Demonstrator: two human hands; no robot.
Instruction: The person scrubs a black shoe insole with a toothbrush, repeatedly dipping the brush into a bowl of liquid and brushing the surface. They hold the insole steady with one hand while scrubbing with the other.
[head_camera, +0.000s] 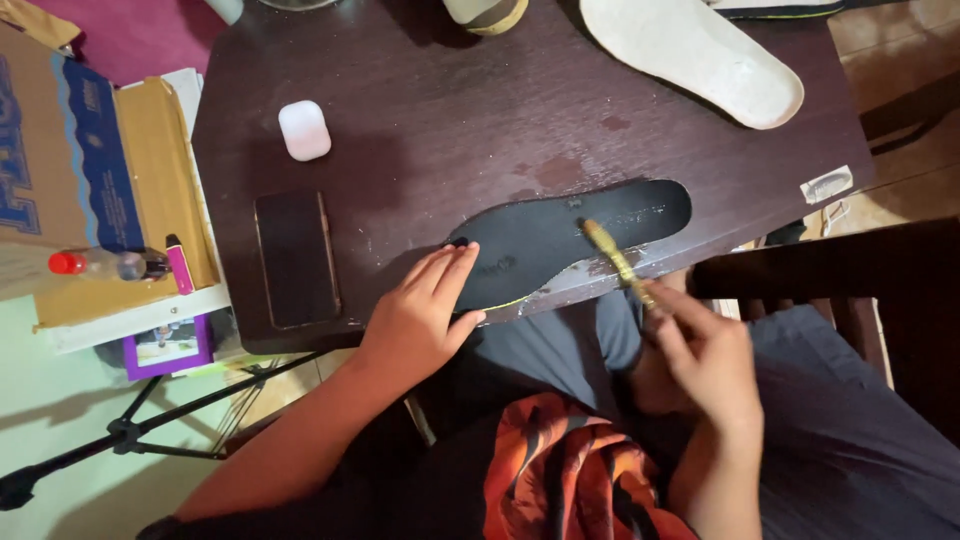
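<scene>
Black insole (560, 240) at frame centre on dark worktop (450, 110), left hand (420, 315) flat on its heel end, fingers released; right hand (700, 355) fingers grasping brush (615, 255) whose tip touches the insole; phone (296, 258) left.

A single head-worn camera looks steeply down from just above the person's lap, close to the dark tabletop (450, 110). The tabletop fills the upper frame, its near edge crossing mid-picture, with floor visible at both sides.
</scene>
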